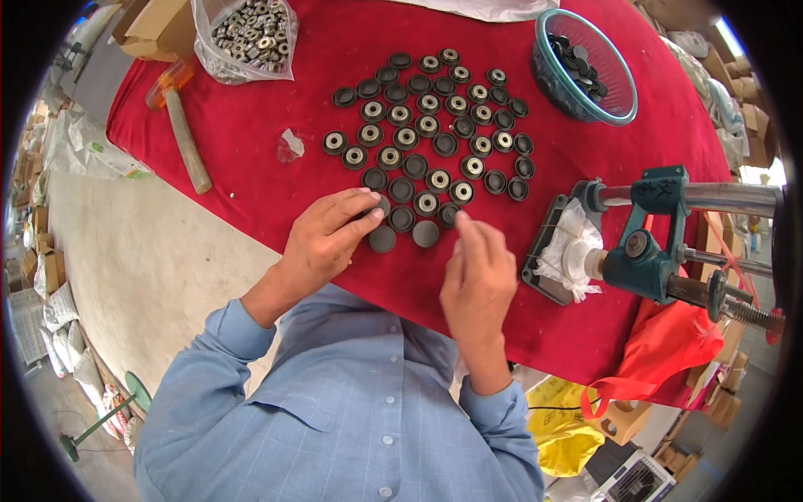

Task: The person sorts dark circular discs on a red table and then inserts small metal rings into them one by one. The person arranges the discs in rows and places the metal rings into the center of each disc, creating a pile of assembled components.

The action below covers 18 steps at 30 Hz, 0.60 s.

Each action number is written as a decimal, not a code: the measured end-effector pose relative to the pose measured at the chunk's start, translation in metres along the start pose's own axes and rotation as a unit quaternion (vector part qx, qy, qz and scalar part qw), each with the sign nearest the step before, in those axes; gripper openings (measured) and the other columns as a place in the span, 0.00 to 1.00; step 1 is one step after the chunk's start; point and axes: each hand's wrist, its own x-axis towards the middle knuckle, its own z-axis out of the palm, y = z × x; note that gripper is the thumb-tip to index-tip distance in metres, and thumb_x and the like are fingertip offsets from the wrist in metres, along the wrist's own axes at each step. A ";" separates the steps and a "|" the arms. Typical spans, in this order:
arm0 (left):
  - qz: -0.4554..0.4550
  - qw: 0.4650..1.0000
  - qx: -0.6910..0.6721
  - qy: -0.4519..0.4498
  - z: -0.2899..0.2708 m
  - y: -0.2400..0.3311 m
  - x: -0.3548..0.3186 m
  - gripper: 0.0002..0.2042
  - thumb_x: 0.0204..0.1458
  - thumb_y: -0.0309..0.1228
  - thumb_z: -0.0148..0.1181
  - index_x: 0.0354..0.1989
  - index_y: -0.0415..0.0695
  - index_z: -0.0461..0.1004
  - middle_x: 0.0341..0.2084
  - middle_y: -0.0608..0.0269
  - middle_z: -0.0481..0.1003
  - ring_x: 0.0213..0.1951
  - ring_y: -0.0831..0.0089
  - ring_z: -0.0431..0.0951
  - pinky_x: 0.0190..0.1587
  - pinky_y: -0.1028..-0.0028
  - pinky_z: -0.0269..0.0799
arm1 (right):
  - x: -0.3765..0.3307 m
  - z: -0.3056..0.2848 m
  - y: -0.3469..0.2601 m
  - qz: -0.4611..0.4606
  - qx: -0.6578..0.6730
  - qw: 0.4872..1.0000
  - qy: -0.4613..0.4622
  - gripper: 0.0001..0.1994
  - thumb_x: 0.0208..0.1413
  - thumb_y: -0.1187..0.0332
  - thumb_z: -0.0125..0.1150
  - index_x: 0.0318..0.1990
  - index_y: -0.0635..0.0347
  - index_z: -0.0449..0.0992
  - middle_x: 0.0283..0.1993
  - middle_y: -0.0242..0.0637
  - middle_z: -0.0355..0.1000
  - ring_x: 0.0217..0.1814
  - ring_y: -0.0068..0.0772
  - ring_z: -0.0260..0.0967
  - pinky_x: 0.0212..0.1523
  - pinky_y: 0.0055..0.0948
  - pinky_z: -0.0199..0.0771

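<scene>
Round black caps lie in loose rows on a red cloth, several of them cup side up. Many hold a silver ring bearing (427,202) seated in the middle. My left hand (322,238) has its thumb and fingertips closed about a black cap (382,203) at the near left of the group. Just below it lies a cap turned flat side up (382,239), with another flat-side-up cap (426,234) to the right. My right hand (481,280) is bent and slightly blurred, its fingertips at the edge of a black cap (449,215); its grip is unclear.
A hand press (640,243) stands at the right, with white plastic around its base. Far right is a clear basin (626,109) of black discs. A bag of bearings (251,38) and a hammer (186,138) lie far left. A red bag (661,351) hangs near right.
</scene>
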 end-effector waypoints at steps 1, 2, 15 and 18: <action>-0.003 1.000 -0.005 0.000 0.000 0.000 0.000 0.18 0.47 0.16 0.70 0.48 0.43 0.85 0.49 0.56 0.83 0.52 0.55 0.84 0.52 0.59 0.84 | 0.007 -0.002 0.006 -0.001 -0.004 1.000 0.016 0.19 0.57 0.78 0.66 0.58 0.60 0.80 0.48 0.40 0.79 0.46 0.44 0.79 0.45 0.41 0.74; -0.006 1.000 -0.010 0.000 0.000 0.000 -0.001 0.18 0.47 0.17 0.70 0.48 0.43 0.85 0.49 0.57 0.83 0.52 0.55 0.84 0.52 0.59 0.83 | 0.011 0.000 0.010 0.011 -0.004 1.000 0.021 0.17 0.59 0.75 0.67 0.56 0.59 0.81 0.47 0.38 0.79 0.44 0.42 0.79 0.43 0.40 0.73; 0.035 0.995 0.076 -0.061 -0.014 0.005 0.006 0.15 0.49 0.18 0.67 0.47 0.42 0.85 0.50 0.61 0.82 0.50 0.58 0.82 0.51 0.55 0.77 | 0.028 0.012 0.009 0.096 0.079 0.991 -0.050 0.15 0.53 0.73 0.76 0.48 0.57 0.81 0.44 0.39 0.76 0.36 0.40 0.79 0.39 0.38 0.78; 0.018 0.998 0.033 -0.044 -0.013 0.000 0.005 0.15 0.49 0.17 0.66 0.46 0.41 0.84 0.49 0.60 0.82 0.50 0.58 0.81 0.50 0.56 0.76 | 0.031 0.008 0.018 0.098 0.147 0.984 -0.037 0.13 0.52 0.77 0.75 0.46 0.60 0.82 0.42 0.39 0.76 0.33 0.37 0.78 0.35 0.35 0.80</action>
